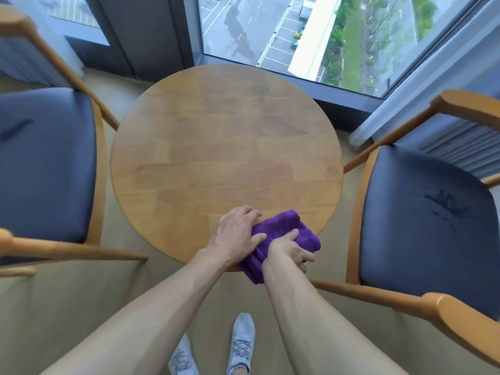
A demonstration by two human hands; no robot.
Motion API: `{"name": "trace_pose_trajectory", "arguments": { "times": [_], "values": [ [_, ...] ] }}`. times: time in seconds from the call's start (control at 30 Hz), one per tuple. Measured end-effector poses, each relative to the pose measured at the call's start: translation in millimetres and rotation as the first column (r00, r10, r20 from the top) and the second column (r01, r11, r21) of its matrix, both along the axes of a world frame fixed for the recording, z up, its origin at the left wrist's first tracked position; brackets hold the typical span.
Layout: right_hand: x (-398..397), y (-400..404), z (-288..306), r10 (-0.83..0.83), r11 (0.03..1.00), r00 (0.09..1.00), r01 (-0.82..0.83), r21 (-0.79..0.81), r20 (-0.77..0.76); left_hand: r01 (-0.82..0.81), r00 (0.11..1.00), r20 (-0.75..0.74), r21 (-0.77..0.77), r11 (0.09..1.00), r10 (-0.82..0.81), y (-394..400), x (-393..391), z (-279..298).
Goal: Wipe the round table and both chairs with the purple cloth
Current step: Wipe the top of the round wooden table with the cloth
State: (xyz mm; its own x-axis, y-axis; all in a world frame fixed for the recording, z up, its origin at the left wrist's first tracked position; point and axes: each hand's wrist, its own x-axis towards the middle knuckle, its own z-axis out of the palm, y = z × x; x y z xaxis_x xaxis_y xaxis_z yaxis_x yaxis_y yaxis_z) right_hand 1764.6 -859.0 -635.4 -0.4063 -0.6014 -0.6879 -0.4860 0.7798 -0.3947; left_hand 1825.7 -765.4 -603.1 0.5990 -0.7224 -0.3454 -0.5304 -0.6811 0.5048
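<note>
Pressing with spread fingers, the purple cloth (286,234) is flattened by the left hand (238,234); gripped by the right hand (290,250); full table (216,131) strokes are advised.

Purple cloth (286,234), tan table (224,136)

left hand (238,234) flat, right hand (290,250) gripping

You stand at the near edge of the round table (224,147), one armchair (46,163) to its left, another (427,226) to its right. The cloth (284,234) lies on the table's near edge under both your hands, the window (311,33) beyond.
</note>
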Motion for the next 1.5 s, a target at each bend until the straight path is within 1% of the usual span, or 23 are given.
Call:
{"name": "trace_pose_trajectory", "arguments": {
  "times": [0.07,0.17,0.27,0.33,0.37,0.43,0.47,0.53,0.6,0.63,0.7,0.73,0.8,0.83,0.9,0.93,1.0,1.07,1.13,1.2,1.33,1.4,1.5],
  "values": [
    [-2,12,-1,-0.016,0.999,1.000,0.016,0.039,0.012,-0.009,1.000,-0.009,0.007,1.000,0.009,14,-1,2],
    [-3,33,-3,0.013,0.995,0.992,-0.026,0.097,0.126,-0.029,1.000,0.008,-0.001,1.000,0.029,34,-3,1],
    [2,56,5,-0.039,0.981,0.995,0.021,0.192,0.093,-0.094,0.993,0.067,0.012,0.996,0.093,55,-6,3],
    [4,78,5,0.012,0.972,0.995,-0.035,0.232,0.099,-0.192,0.971,0.150,0.033,0.981,0.185,71,-7,4],
    [2,91,1,0.035,0.971,0.985,-0.073,0.227,0.168,-0.276,0.945,0.195,0.041,0.960,0.263,80,-8,5],
    [0,114,0,0.131,0.935,0.954,-0.209,0.285,0.269,-0.481,0.857,0.250,0.075,0.873,0.451,98,-11,7],
    [1,122,2,0.094,0.931,0.963,-0.174,0.319,0.253,-0.578,0.805,0.243,0.114,0.808,0.542,107,-13,7],
    [4,138,8,0.171,0.864,0.936,-0.293,0.410,0.308,-0.750,0.657,0.126,0.212,0.627,0.743,124,-17,5],
    [16,155,14,0.262,0.765,0.880,-0.440,0.470,0.396,-0.848,0.404,-0.104,0.331,0.415,0.909,137,-20,2],
    [23,162,19,0.257,0.737,0.846,-0.485,0.472,0.467,-0.857,0.263,-0.247,0.385,0.343,0.933,141,-21,0],
    [34,164,35,0.280,0.651,0.756,-0.602,0.462,0.592,-0.860,-0.022,-0.524,0.444,0.251,0.851,143,-24,-2],
    [36,157,43,0.376,0.573,0.695,-0.694,0.435,0.613,-0.869,-0.102,-0.590,0.445,0.217,0.801,140,-23,-5],
    [38,137,57,0.678,0.371,0.527,-0.847,0.381,0.512,-0.890,-0.117,-0.627,0.411,0.199,0.770,132,-14,-11],
    [38,125,61,0.780,0.334,0.458,-0.881,0.335,0.427,-0.894,-0.127,-0.629,0.407,0.186,0.767,127,-9,-12],
    [36,99,62,0.910,0.332,0.366,-0.925,0.185,0.195,-0.896,-0.159,-0.616,0.418,0.149,0.772,120,3,-16],
    [35,86,59,0.950,0.306,0.309,-0.950,0.066,0.045,-0.905,-0.164,-0.601,0.408,0.124,0.782,118,7,-20],
    [32,62,48,0.957,0.124,0.153,-0.984,-0.129,-0.246,-0.934,-0.151,-0.556,0.350,0.065,0.818,114,10,-28],
    [32,40,35,0.916,-0.119,-0.051,-0.982,-0.149,-0.398,-0.953,-0.139,-0.481,0.302,0.015,0.866,107,2,-33],
    [38,24,24,0.878,-0.263,-0.207,-0.962,-0.074,-0.432,-0.956,-0.109,-0.411,0.292,0.017,0.905,96,-14,-37],
    [41,17,15,0.859,-0.314,-0.264,-0.948,-0.044,-0.439,-0.951,-0.095,-0.416,0.306,0.040,0.905,85,-31,-40],
    [39,20,5,0.819,-0.353,-0.298,-0.936,-0.020,-0.490,-0.963,-0.077,-0.369,0.268,0.027,0.926,89,-17,-39],
    [38,20,5,0.811,-0.362,-0.316,-0.932,0.001,-0.492,-0.972,-0.023,-0.300,0.230,0.049,0.954,103,12,-36],
    [39,18,5,0.806,-0.376,-0.330,-0.926,0.005,-0.491,-0.978,0.119,-0.187,0.149,0.148,0.975,126,70,-33]
  ]
}}
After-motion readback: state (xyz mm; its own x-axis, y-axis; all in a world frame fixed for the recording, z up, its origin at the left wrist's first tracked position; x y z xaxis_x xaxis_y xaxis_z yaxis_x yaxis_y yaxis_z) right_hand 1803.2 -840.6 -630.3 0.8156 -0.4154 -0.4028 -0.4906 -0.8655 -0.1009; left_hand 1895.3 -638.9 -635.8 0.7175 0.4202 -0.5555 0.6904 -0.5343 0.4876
